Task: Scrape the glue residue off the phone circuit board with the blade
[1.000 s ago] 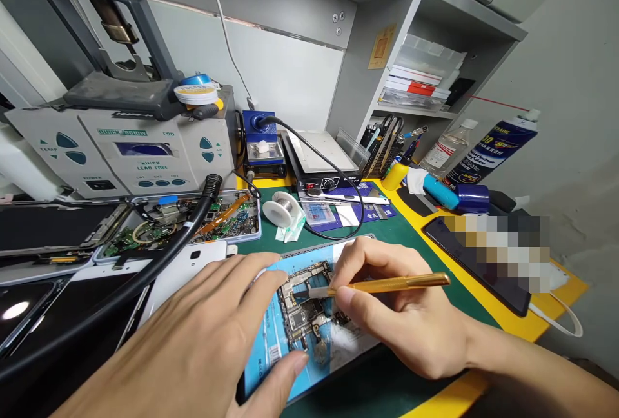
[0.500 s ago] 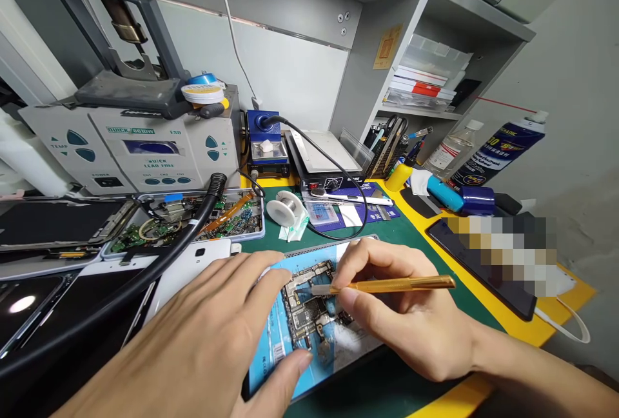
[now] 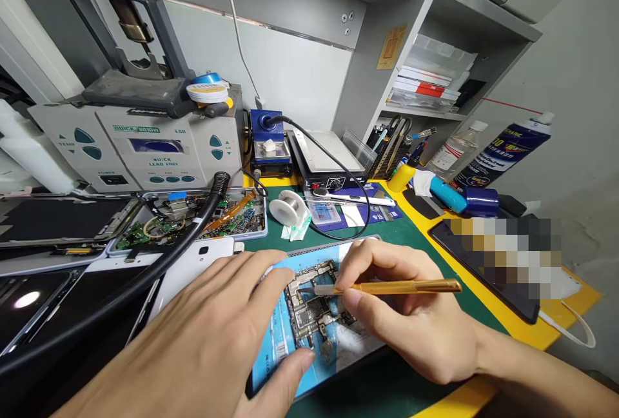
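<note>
knife [image 3: 384, 287], gold handle [image 3: 420, 286], pointed blade [image 3: 308, 290]

The gold-handled craft knife [image 3: 409, 286] looks glossy and metallic, the logic board [image 3: 305, 316] dull metal in patches. The green mat [image 3: 411, 229] is matt, the solder spool [image 3: 283, 213] smooth white plastic.

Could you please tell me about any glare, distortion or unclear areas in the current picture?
Head view: bright round glare on the glossy dark panel at far left; head view: wide-angle stretching, with the left hand looming large; head view: pixel blocks over part of the phone at right; head view: circuit board detail too fine to read.
</note>
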`<state>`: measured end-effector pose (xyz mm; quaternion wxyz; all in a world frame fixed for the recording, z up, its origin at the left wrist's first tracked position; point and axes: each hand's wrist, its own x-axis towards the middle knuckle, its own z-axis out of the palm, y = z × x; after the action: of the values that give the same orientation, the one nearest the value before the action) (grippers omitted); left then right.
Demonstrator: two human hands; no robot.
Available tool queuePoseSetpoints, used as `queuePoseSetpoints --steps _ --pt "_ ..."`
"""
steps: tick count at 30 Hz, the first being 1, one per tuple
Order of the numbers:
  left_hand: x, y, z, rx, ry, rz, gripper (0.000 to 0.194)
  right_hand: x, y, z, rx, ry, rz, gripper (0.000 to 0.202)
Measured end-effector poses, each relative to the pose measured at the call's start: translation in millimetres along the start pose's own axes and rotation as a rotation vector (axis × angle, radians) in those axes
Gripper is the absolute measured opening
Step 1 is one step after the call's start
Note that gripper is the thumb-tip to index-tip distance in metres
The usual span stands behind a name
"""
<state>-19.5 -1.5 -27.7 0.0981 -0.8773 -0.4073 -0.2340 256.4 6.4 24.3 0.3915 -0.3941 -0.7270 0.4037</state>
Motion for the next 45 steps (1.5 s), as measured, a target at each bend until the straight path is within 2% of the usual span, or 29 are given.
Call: queuePoseSetpoints --steps 5,9,12,14,18,26,33,37,39,45 --pt "9 2 -8.1 -0.017 0.021 0.038 0.056 0 1 1 -0.027 0.003 -0.007 0.010" --pt "22 4 -21.2 -0.041 0.046 0.059 0.047 -1 -3 0 -0.045 -0.006 0.012 0.013" --pt "29 5 -29.2 -0.096 -0.041 0.063 0.028 -1 -4 -1 -0.061 -0.011 0.024 0.015" --pt "30 4 -31.8 -0.115 -0.082 0.037 0.024 -2 -2 -2 -0.049 -0.016 0.026 0.015" --pt "29 2 -33.4 -0.133 -0.083 0.031 0.035 -1 1 -1 -0.015 -0.015 0.030 0.014" --pt "30 2 -29.2 -0.139 -0.069 0.017 0.034 -1 -1 0 0.007 -0.030 0.063 0.014" --pt "28 2 -27.3 -0.117 -0.040 0.057 0.047 0 -1 0 -0.024 -0.022 0.058 0.012" --pt "27 2 -29.4 -0.078 -0.049 0.067 0.030 0 -1 0 -0.031 -0.019 0.045 0.013" --pt "28 3 -30.7 -0.076 -0.059 0.069 0.028 0 -2 0 -0.025 -0.015 0.042 0.013" --pt "26 2 -25.6 -0.089 -0.014 0.047 0.043 0 -3 0 -0.041 -0.021 0.035 0.013"
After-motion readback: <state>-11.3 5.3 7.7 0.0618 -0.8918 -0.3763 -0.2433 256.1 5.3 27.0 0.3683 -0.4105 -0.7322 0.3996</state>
